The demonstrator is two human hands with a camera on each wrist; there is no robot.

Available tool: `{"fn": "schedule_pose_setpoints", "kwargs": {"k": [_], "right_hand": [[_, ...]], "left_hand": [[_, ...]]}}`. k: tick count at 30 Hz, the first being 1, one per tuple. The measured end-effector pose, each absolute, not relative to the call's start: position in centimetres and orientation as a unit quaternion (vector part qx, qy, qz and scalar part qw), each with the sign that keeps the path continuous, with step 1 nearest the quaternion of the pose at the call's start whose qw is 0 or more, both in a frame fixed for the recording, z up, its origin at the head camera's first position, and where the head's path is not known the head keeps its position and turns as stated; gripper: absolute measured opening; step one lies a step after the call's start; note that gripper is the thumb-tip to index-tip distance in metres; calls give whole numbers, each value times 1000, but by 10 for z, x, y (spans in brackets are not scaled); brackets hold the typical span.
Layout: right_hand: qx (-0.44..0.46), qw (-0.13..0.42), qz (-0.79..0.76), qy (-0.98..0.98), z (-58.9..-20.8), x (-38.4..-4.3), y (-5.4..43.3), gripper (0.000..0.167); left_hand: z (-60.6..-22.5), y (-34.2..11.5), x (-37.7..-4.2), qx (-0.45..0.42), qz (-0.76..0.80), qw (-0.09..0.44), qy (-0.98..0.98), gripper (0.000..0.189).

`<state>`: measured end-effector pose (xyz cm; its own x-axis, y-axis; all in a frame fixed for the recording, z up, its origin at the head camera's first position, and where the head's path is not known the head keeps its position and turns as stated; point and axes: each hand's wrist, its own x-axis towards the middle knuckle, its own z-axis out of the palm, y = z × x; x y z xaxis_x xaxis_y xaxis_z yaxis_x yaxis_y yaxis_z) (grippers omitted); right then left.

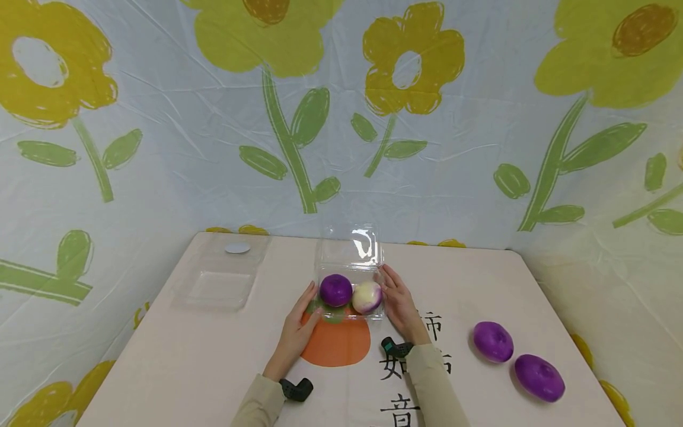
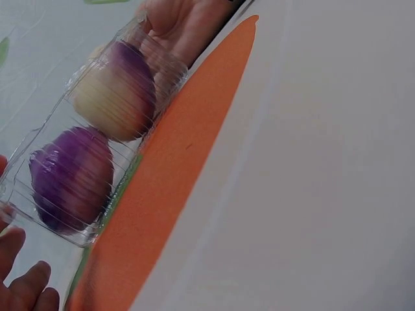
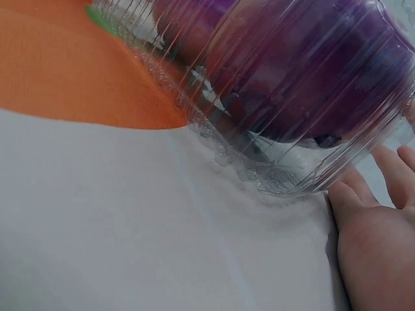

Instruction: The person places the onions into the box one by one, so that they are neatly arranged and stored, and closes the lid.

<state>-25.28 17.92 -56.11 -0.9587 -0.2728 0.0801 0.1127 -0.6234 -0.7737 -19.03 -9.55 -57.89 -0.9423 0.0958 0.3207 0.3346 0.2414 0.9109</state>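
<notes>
A clear plastic clamshell box (image 1: 349, 314) sits mid-table with its lid (image 1: 341, 252) raised at the back. Inside, side by side, lie a round purple vegetable (image 1: 336, 290), onion- or turnip-like, and a white-and-purple one (image 1: 366, 297). My left hand (image 1: 300, 323) holds the box's left side, its thumb near the front corner. On the opposite side my right hand (image 1: 400, 302) holds the box, fingers along the rim; the head view hides its thumb. From the left wrist view, the white-and-purple vegetable (image 2: 110, 100) shows through the ribbed wall, near the right hand (image 2: 178, 26).
Another open clear box (image 1: 219, 290) stands at the table's back left, a white oval label (image 1: 237, 248) on its lid. Two purple vegetables (image 1: 493, 342) (image 1: 539, 378) lie at the right. The tablecloth has an orange print (image 1: 338, 347) and black characters. A flowered curtain (image 1: 213, 148) surrounds the table.
</notes>
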Motion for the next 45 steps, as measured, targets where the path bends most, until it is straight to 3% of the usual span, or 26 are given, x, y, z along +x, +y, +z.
{"fn": "schedule_pose_setpoints", "kwargs": {"k": [14, 21, 31, 45], "right_hand": [[-122, 104, -890, 427, -559, -252, 180, 68], [-139, 97, -885, 434, -560, -253, 181, 72], [-162, 94, -876, 445, -554, -251, 181, 74], [-101, 64, -895, 430, -564, -253, 178, 38]], "left_hand": [[-578, -95, -190, -137, -601, 102, -781, 53], [-540, -92, -175, -140, -604, 94, -779, 52], [-538, -92, -174, -138, -603, 95, -780, 52], [-576, -94, -190, -132, -594, 109, -786, 50]]}}
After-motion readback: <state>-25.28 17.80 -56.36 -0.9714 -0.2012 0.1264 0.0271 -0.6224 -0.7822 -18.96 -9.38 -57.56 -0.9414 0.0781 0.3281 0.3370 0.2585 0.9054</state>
